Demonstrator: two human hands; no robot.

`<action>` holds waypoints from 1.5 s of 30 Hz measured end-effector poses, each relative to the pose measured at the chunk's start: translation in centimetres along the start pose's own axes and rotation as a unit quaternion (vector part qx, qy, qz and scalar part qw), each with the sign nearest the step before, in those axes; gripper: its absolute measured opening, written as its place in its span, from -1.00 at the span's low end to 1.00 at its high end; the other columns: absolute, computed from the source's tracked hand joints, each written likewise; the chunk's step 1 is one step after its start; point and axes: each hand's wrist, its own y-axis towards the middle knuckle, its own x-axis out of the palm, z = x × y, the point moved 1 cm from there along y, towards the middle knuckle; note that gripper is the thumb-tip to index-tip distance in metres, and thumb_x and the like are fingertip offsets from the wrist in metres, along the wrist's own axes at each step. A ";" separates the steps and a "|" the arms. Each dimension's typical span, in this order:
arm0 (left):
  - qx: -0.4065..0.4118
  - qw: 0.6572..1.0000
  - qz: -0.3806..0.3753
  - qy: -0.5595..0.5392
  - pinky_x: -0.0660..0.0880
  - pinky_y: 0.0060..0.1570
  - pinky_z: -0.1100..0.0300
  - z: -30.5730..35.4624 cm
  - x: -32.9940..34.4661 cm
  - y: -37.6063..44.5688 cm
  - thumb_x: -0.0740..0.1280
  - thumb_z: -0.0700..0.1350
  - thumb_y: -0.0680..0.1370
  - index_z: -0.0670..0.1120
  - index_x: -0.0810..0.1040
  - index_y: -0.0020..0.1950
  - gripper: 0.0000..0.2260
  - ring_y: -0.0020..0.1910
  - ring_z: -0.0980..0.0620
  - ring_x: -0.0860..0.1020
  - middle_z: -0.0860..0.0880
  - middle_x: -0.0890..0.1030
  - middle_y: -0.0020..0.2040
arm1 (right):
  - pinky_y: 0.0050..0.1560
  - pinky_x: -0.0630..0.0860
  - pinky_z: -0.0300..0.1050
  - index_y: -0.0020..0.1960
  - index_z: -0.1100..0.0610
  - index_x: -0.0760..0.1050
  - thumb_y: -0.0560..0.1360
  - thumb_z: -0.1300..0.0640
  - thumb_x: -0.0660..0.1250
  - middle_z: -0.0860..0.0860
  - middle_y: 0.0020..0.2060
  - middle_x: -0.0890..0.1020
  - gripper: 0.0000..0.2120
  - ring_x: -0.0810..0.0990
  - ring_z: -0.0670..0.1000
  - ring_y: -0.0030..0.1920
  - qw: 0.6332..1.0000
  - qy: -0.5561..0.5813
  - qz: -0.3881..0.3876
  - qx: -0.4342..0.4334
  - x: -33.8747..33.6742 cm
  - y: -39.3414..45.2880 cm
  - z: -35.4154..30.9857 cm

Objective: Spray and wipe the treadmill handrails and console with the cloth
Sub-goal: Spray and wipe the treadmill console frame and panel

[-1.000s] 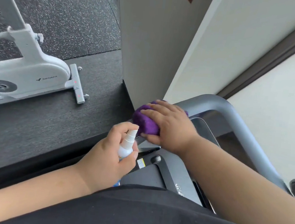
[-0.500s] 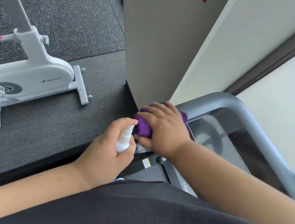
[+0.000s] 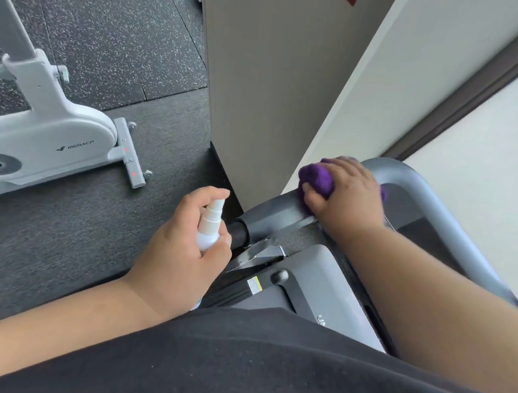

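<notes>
My right hand (image 3: 346,199) grips cloth (image 3: 316,178) on handrail (image 3: 281,213), wiping; my left hand (image 3: 179,258) holds bottle (image 3: 209,226) near, ready to spray.

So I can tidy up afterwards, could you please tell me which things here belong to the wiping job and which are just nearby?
In use:
purple cloth
spray bottle
treadmill handrail

Just nearby:
white exercise bike
pillar

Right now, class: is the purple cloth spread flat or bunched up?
Bunched: the purple cloth bulges as a wad under the right hand, which presses it against the handrail.
</notes>
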 end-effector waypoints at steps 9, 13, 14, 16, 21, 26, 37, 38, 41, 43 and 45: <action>0.043 0.997 -0.052 0.028 0.34 -0.21 0.56 1.1 1.5 1.4 0.36 -0.17 0.50 0.41 0.28 0.15 -0.50 -0.13 0.34 0.53 0.25 0.55 -0.13 | 0.31 0.40 0.10 0.23 0.03 0.61 0.32 -0.21 0.47 0.00 0.18 0.64 -0.44 0.54 0.12 0.28 0.970 0.018 0.007 -0.244 4.1 -4.5 -6.6; 0.043 0.996 -0.069 0.036 0.38 -0.28 0.47 1.1 1.9 1.5 0.35 -0.13 0.51 0.51 0.23 0.11 -0.46 -0.22 0.18 0.54 0.20 0.56 -0.21 | 0.36 0.37 0.05 0.26 0.00 0.60 0.36 -0.26 0.39 -0.03 0.21 0.63 -0.45 0.54 0.10 0.28 0.987 0.030 0.015 -0.160 2.5 -2.8 -2.7; 0.039 0.996 -0.074 0.039 0.39 -0.28 0.46 1.0 1.9 1.5 0.35 -0.12 0.51 0.51 0.23 0.11 -0.47 -0.23 0.16 0.53 0.19 0.56 -0.21 | 0.38 0.35 0.03 0.25 -0.01 0.60 0.38 -0.27 0.36 -0.04 0.21 0.63 -0.46 0.53 0.09 0.29 0.992 0.034 0.020 -0.121 1.9 -2.3 -1.4; 0.042 0.994 -0.090 0.046 0.39 -0.26 0.47 1.2 1.9 1.5 0.35 -0.13 0.52 0.48 0.24 0.12 -0.48 -0.20 0.17 0.54 0.23 0.55 -0.16 | 0.42 0.30 -0.01 0.27 -0.02 0.57 0.39 -0.29 0.28 -0.06 0.25 0.60 -0.44 0.48 0.06 0.35 0.999 0.029 0.017 -0.037 0.4 -0.8 2.1; 0.058 0.991 -0.096 0.077 0.40 -0.24 0.47 1.6 1.5 1.8 0.37 -0.11 0.51 0.51 0.24 0.13 -0.46 -0.12 0.21 0.54 0.32 0.53 -0.04 | 0.40 0.27 -0.01 0.28 -0.02 0.52 0.50 -0.27 0.22 -0.03 0.31 0.55 -0.52 0.40 0.07 0.37 0.978 -0.033 0.042 0.201 -2.0 2.0 9.0; 0.101 0.983 -0.122 0.089 0.41 -0.18 0.42 2.4 2.5 2.5 0.39 -0.15 0.49 0.55 0.19 0.15 -0.38 -0.10 0.18 0.54 0.27 0.53 -0.04 | 0.49 0.17 0.02 0.34 -0.02 0.48 0.46 -0.32 0.19 -0.02 0.37 0.50 -0.43 0.33 0.07 0.44 0.970 -0.012 0.056 0.238 -0.1 1.6 4.9; 0.179 0.963 -0.174 0.102 0.42 -0.21 0.45 4.1 6.2 4.3 0.42 -0.20 0.47 0.55 0.20 0.16 -0.31 -0.19 0.12 0.55 0.22 0.55 -0.10 | 0.44 0.27 -0.01 0.44 -0.02 0.38 0.49 -0.35 0.23 -0.03 0.40 0.46 -0.36 0.34 0.06 0.43 0.979 -0.055 0.030 0.196 -2.4 -0.5 9.3; 0.189 0.960 -0.180 0.105 0.40 -0.22 0.47 4.1 6.5 4.3 0.42 -0.20 0.47 0.55 0.20 0.18 -0.31 -0.20 0.13 0.54 0.20 0.56 -0.10 | 0.37 0.32 -0.01 0.43 -0.03 0.37 0.49 -0.35 0.23 -0.04 0.38 0.47 -0.38 0.37 0.07 0.39 0.972 -0.063 0.029 0.225 -3.1 -0.8 10.5; 0.201 0.954 -0.192 0.113 0.42 -0.25 0.44 4.0 6.9 4.7 0.42 -0.20 0.47 0.53 0.20 0.21 -0.31 -0.26 0.13 0.55 0.13 0.59 -0.20 | 0.25 0.40 0.01 0.41 -0.04 0.36 0.50 -0.34 0.23 -0.03 0.32 0.49 -0.41 0.43 0.11 0.30 0.956 -0.074 0.028 0.282 -4.3 -2.9 12.3; 0.191 0.957 -0.190 0.109 0.42 -0.23 0.44 3.9 6.7 4.9 0.42 -0.20 0.47 0.55 0.19 0.19 -0.30 -0.22 0.15 0.55 0.14 0.59 -0.18 | 0.27 0.40 0.01 0.42 -0.02 0.35 0.50 -0.34 0.22 -0.01 0.30 0.51 -0.39 0.44 0.12 0.29 0.954 -0.093 0.045 0.282 -4.2 -4.5 12.4; 0.188 0.959 -0.185 0.101 0.39 -0.20 0.51 3.9 6.5 4.9 0.41 -0.22 0.47 0.56 0.18 0.19 -0.29 -0.19 0.19 0.55 0.21 0.57 -0.09 | 0.31 0.37 0.00 0.42 -0.01 0.36 0.51 -0.35 0.19 0.00 0.32 0.50 -0.39 0.43 0.12 0.30 0.952 -0.096 0.056 0.284 -4.0 -5.1 12.5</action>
